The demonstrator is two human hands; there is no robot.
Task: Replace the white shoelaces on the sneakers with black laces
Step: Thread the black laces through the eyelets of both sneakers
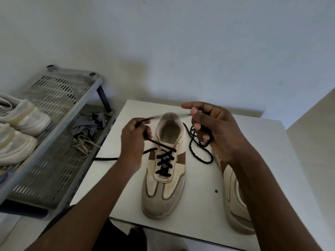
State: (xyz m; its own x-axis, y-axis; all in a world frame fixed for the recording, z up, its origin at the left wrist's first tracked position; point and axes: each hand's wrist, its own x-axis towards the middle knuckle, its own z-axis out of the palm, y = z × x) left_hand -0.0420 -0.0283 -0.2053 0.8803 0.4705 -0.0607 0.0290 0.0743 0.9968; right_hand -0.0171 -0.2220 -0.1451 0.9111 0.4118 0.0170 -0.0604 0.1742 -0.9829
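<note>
Sneaker (164, 167) sits mid-counter (262, 160), toe near, black lace (165, 161) crossed thru lower eyelets. Left hand (133, 142) fingers pinch one lace end left of collar. Right hand (213, 131) fingers curled round the other end, looped on counter. 2nd sneaker (235, 201) at right.

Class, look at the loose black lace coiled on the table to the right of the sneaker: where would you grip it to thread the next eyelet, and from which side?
Probably near its free end, from above: the black lace lies slack and looped on the table beside the sneaker, already caught in the right hand.
</note>
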